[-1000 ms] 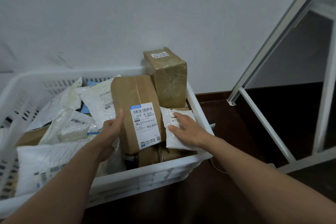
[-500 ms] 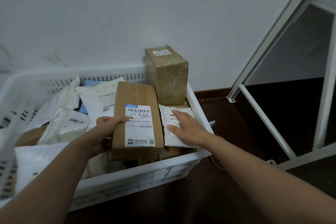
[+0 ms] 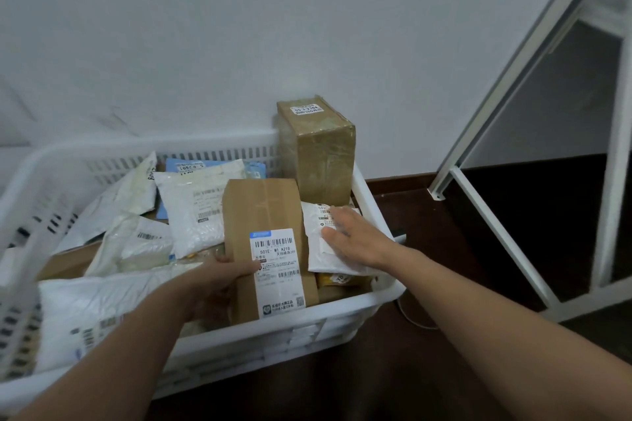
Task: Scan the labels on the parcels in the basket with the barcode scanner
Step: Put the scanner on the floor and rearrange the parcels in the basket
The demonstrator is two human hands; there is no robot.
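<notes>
A white plastic basket [image 3: 362,309] holds several parcels. My left hand [image 3: 219,278] grips the left edge of a flat brown cardboard parcel [image 3: 263,208], its white barcode label [image 3: 278,270] facing up. My right hand [image 3: 355,237] lies flat, fingers spread, on a small white bag parcel [image 3: 318,260] to its right. A tall taped brown box [image 3: 323,150] stands upright in the basket's back right corner. White and blue mailer bags [image 3: 201,205] fill the left side. No barcode scanner is in view.
The basket stands on a dark floor [image 3: 427,232] against a white wall [image 3: 239,27]. A white metal frame [image 3: 492,215] rises at the right, and a thin white cable [image 3: 410,316] lies on the floor beside the basket.
My left hand has tipped the brown parcel from leaning upright to lying flatter and drawn it toward the basket's front wall. My right hand stays on the white bag.
</notes>
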